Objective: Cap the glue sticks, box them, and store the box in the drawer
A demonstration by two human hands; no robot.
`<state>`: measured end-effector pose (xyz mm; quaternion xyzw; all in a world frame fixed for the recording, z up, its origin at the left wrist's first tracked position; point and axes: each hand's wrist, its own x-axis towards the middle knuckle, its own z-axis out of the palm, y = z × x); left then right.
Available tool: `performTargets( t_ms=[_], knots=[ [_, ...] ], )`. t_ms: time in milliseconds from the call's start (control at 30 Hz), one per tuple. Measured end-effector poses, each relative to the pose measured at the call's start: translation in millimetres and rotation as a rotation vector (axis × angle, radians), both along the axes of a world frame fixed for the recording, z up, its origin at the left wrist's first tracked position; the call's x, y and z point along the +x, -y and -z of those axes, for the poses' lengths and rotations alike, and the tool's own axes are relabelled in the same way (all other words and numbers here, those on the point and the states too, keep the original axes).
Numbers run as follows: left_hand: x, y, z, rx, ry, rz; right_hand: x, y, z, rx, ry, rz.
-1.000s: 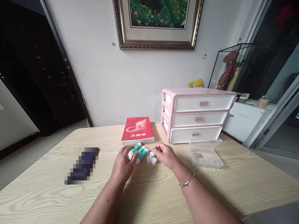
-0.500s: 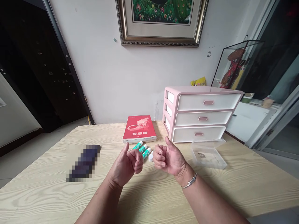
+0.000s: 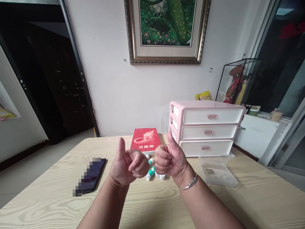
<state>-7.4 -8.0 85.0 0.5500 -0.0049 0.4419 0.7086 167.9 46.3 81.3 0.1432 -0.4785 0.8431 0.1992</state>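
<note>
My left hand [image 3: 127, 165] is curled into a fist with the thumb pointing up, and nothing shows in it. Beside it, my right hand [image 3: 170, 159] makes the same thumbs-up fist, a silver bracelet [image 3: 190, 183] around its wrist. Both are held above the table in front of the green-and-white glue sticks [image 3: 150, 173], which they partly cover. Small white cylinders [image 3: 162, 176] stand just below the right hand's fingers. Behind the hands lies a red book [image 3: 146, 140], its lower edge partly hidden.
A pink-and-white drawer unit [image 3: 207, 130] stands at the back right of the wooden table [image 3: 152, 206]. In front of it sits a clear plastic box [image 3: 218, 175] with its lid raised. A dark phone [image 3: 94, 176] lies on the left. A yellow packet [image 3: 203, 95] shows above the drawers.
The view has tilted up, so the scene sits lower in the picture. Both hands stay in fists, turned so the thumbs stand more upright, and cover more of the glue sticks.
</note>
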Motion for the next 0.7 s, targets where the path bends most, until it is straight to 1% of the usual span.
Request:
performTargets(
  t_ms=[100,167,233,367,467,600,700],
  knots=[
    [4.3,-0.2,-15.4,0.072,-0.005,-0.013,-9.4,4.2,-18.8,0.045,-0.025,0.004],
    [5.5,-2.2,-18.6,0.092,-0.001,-0.001,-12.7,4.9,-23.5,0.061,-0.051,0.000],
    [5.4,-6.0,-17.0,0.083,-0.004,0.014,-13.9,2.9,-22.1,0.071,-0.059,0.009],
    [3.5,-17.6,-7.8,0.035,-0.028,0.033,-13.8,-7.0,-11.7,0.062,0.000,0.055],
    [0.0,-27.1,-2.6,0.009,-0.039,0.032,-14.0,-15.4,-5.9,0.050,0.002,0.044],
    [-7.4,-36.5,0.3,0.021,-0.024,0.031,-14.0,-24.8,-2.1,0.041,-0.028,0.016],
    [-11.5,-40.7,2.9,0.010,-0.026,0.040,-13.3,-30.5,1.0,0.039,0.016,0.034]
  ],
)
